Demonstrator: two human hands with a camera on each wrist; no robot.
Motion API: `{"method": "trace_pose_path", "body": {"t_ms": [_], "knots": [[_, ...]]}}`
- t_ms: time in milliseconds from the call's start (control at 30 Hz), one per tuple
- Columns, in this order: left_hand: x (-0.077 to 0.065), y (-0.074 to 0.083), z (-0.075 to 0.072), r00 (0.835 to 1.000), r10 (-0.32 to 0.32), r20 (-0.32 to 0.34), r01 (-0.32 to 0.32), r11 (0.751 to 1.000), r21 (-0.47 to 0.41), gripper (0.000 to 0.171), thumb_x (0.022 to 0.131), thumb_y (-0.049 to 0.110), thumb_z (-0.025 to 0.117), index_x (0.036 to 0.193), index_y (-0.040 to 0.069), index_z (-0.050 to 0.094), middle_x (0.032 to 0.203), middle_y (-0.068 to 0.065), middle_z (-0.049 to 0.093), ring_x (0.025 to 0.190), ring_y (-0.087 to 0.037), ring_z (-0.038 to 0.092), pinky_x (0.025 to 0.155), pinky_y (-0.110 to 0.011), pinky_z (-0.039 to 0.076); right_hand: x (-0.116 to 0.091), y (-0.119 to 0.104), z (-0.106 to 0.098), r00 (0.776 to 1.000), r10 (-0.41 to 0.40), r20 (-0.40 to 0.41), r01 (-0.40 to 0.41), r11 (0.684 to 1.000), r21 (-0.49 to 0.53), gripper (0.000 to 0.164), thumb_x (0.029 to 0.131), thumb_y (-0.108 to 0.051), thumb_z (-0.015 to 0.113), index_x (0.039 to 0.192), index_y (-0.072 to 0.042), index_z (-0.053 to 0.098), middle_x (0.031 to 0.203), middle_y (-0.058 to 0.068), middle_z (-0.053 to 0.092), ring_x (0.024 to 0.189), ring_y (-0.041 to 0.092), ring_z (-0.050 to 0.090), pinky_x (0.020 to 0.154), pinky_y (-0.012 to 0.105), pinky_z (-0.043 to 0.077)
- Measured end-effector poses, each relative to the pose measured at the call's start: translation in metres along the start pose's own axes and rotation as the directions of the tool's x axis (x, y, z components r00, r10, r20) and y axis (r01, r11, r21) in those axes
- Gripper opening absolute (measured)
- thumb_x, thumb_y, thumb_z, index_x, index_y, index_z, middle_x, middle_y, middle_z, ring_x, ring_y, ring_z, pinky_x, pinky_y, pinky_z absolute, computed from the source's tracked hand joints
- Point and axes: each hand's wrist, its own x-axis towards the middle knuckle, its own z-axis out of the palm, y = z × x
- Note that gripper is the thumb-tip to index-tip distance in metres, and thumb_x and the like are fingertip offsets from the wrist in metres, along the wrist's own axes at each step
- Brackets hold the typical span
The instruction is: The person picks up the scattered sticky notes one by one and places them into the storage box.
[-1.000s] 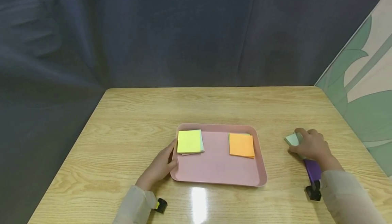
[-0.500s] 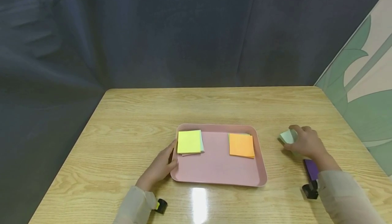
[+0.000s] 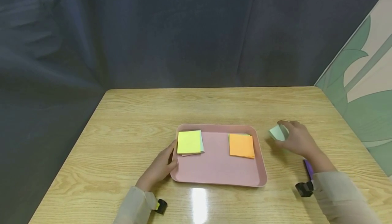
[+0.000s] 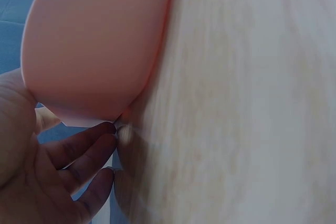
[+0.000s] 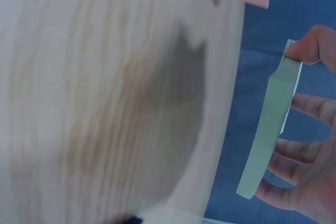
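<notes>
My right hand (image 3: 298,140) pinches a thick pale green sticky note pad (image 3: 278,133) between thumb and fingers, just right of the pink tray (image 3: 214,174). In the right wrist view the pad (image 5: 268,127) is seen edge-on, lifted off the table. My left hand (image 3: 160,164) holds the tray's left side, thumb at the rim; in the left wrist view its fingers (image 4: 86,153) bend by the outer wall. Inside the tray, a yellow sticky note pad (image 3: 188,142) tops a stack at left. At right an orange sticky note pad (image 3: 241,145) covers a greenish one.
A purple pad (image 3: 308,169) lies on the wooden table (image 3: 122,125), partly hidden by my right forearm and the black wrist camera (image 3: 304,189). Dark cloth (image 3: 183,33) hangs behind the table, and a leaf-patterned panel (image 3: 364,78) runs along the right.
My right hand has moved left toward the tray with the pale green sticky note pad, lifting it and leaving the purple pad behind. My left hand and the tray have stayed put.
</notes>
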Motion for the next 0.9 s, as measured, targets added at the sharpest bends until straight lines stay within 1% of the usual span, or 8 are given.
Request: {"method": "trace_pose_path", "body": {"t_ms": [167, 367, 433, 600, 767, 900], "knots": [[0.0, -0.001, 0.001, 1.0, -0.004, 0.001, 0.004, 1.0, -0.007, 0.067, 0.082, 0.009, 0.052, 0.139, 0.011, 0.016, 0.138, -0.01, 0.025, 0.123, -0.024, 0.025, 0.099, -0.039, 0.022, 0.001, -0.01, 0.002, 1.0, -0.029, 0.001, 0.029, 0.999, 0.014, 0.066, 0.064, -0.021, 0.069, 0.119, 0.004, 0.042, 0.112, 0.036, 0.036, 0.098, 0.051, 0.034, 0.07, 0.059, 0.036], [0.0, -0.002, 0.001, 1.0, -0.004, 0.0, 0.004, 1.0, -0.005, 0.068, 0.082, 0.009, 0.052, 0.139, 0.01, 0.016, 0.138, -0.01, 0.025, 0.123, -0.024, 0.024, 0.099, -0.039, 0.021, 0.001, -0.02, 0.007, 0.998, -0.06, 0.008, 0.06, 0.997, 0.046, 0.063, 0.065, -0.021, 0.069, 0.119, 0.002, 0.044, 0.114, 0.032, 0.039, 0.097, 0.046, 0.037, 0.068, 0.055, 0.039], [0.0, -0.002, 0.001, 1.0, 0.001, -0.001, -0.001, 1.0, -0.002, 0.068, 0.082, 0.009, 0.052, 0.139, 0.01, 0.016, 0.138, -0.01, 0.025, 0.123, -0.024, 0.025, 0.099, -0.039, 0.022, 0.001, -0.024, 0.008, 0.996, -0.084, 0.005, 0.084, 0.995, 0.058, 0.063, 0.065, -0.021, 0.069, 0.118, 0.002, 0.045, 0.114, 0.031, 0.04, 0.097, 0.046, 0.037, 0.068, 0.055, 0.039], [0.0, -0.002, 0.001, 1.0, 0.009, 0.003, -0.009, 1.0, -0.005, 0.068, 0.081, 0.009, 0.052, 0.139, 0.009, 0.015, 0.138, -0.011, 0.025, 0.123, -0.025, 0.025, 0.099, -0.039, 0.021, 0.003, -0.036, 0.014, 0.988, -0.153, -0.009, 0.153, 0.986, 0.07, 0.062, 0.064, -0.023, 0.072, 0.116, 0.0, 0.049, 0.112, 0.03, 0.042, 0.097, 0.045, 0.039, 0.069, 0.053, 0.04], [0.0, -0.002, 0.001, 1.0, 0.018, 0.005, -0.018, 1.0, -0.004, 0.068, 0.082, 0.008, 0.052, 0.139, 0.008, 0.015, 0.138, -0.013, 0.025, 0.123, -0.027, 0.025, 0.099, -0.041, 0.021, 0.006, -0.046, 0.023, 0.981, -0.196, -0.005, 0.196, 0.977, 0.087, 0.061, 0.063, -0.021, 0.073, 0.116, -0.001, 0.05, 0.114, 0.028, 0.043, 0.098, 0.044, 0.04, 0.069, 0.051, 0.041], [0.0, -0.002, 0.001, 1.0, -0.003, 0.01, 0.003, 1.0, 0.0, 0.068, 0.082, 0.01, 0.051, 0.139, 0.01, 0.014, 0.138, -0.012, 0.024, 0.124, -0.027, 0.023, 0.099, -0.041, 0.021, 0.009, -0.051, 0.029, 0.976, -0.217, 0.017, 0.214, 0.972, 0.097, 0.061, 0.062, -0.019, 0.073, 0.117, -0.003, 0.05, 0.115, 0.027, 0.043, 0.096, 0.041, 0.041, 0.067, 0.047, 0.043]]}}
